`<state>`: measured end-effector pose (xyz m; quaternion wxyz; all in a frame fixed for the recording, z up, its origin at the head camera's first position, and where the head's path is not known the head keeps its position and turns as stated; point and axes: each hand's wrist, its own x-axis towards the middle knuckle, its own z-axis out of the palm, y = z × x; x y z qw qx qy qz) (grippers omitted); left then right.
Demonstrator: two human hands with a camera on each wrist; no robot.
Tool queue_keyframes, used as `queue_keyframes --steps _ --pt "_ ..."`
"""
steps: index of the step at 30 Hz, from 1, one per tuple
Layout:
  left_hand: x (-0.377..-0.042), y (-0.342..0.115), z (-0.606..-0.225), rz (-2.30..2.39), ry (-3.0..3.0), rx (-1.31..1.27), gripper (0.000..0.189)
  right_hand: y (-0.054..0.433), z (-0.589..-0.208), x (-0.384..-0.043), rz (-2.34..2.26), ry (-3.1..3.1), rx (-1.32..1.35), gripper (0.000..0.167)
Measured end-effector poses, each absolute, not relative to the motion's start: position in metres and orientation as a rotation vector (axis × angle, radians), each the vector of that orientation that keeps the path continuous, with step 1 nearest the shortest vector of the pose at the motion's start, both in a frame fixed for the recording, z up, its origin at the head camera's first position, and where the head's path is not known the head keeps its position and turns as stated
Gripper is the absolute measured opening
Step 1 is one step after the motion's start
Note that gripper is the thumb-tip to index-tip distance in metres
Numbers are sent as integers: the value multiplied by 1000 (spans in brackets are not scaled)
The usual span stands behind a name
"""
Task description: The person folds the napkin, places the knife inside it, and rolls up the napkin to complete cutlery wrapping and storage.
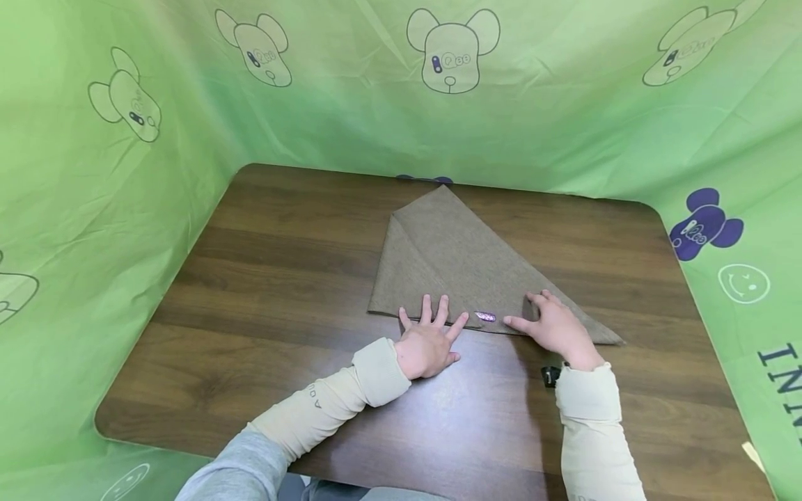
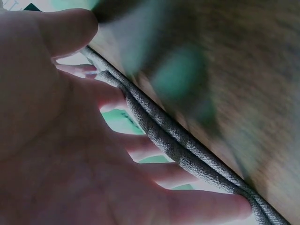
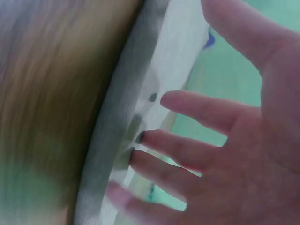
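A folded brown-grey cloth (image 1: 464,257) lies on the table, pointed at its far end and at its right corner. My left hand (image 1: 427,348) has its fingers spread, with the fingertips on the cloth's near edge. In the left wrist view, the folded edge (image 2: 173,140) shows two layers beneath those fingers. My right hand (image 1: 556,327) is over the cloth's right part, fingers loosely extended and gripping nothing. Fingertips (image 3: 168,99) in the right wrist view are close over the cloth (image 3: 126,93), casting small shadows. Between the hands, a small shiny purple patch (image 1: 485,316) shows near the cloth's edge.
The brown wood-grain table (image 1: 282,278) has rounded corners. Green curtains (image 1: 351,104) with bear-head drawings hang behind it and at both sides. Beside the right cuff is a small black object (image 1: 551,376).
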<state>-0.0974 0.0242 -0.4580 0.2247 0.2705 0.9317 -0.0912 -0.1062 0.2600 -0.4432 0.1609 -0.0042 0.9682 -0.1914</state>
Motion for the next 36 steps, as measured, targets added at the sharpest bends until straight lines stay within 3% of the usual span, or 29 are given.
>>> queue_keyframes --steps 6,14,18,26,30,36 --pt "-96 25 -459 -262 2571 760 71 289 -439 -93 -817 2908 144 69" --pt "-98 26 -459 -259 2552 745 71 315 -437 -75 -1483 2738 1196 60" --pt "-98 26 -458 -250 2552 739 71 326 -439 -67 -1781 2445 1496 65" --pt "-98 27 -457 -247 2547 733 71 341 -440 -57 -2652 1356 1648 77" --pt "-97 28 -457 -245 2547 737 70 344 -440 -52 -2836 990 1625 87" --pt "-97 27 -458 -238 2558 740 70 345 -442 -50 -2945 680 1552 87"
